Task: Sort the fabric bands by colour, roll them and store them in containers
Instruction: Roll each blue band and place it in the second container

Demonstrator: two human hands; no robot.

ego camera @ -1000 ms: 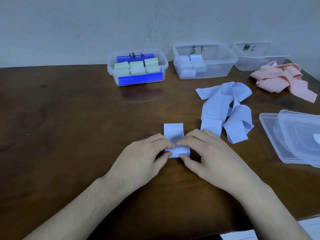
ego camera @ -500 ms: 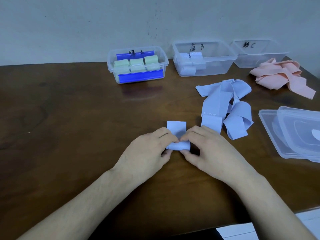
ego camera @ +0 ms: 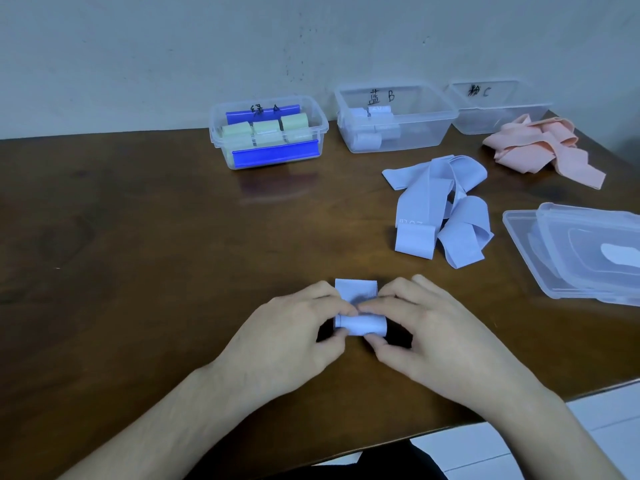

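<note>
The blue band (ego camera: 360,323) lies near the table's (ego camera: 138,271) front edge, mostly rolled into a small cylinder with a short flat tail stretching away from the person, and both the left hand (ego camera: 291,344) and the right hand (ego camera: 433,337) pinch the roll between curled fingers and thumbs. Beyond it to the right sits a loose pile of blue bands (ego camera: 440,206), with pink bands (ego camera: 543,147) near the far right corner and clear lids (ego camera: 581,251) at the right edge. Along the far edge stand three clear containers: one with green rolls (ego camera: 266,131), one with blue rolls (ego camera: 394,117), one for pink (ego camera: 498,105).
</note>
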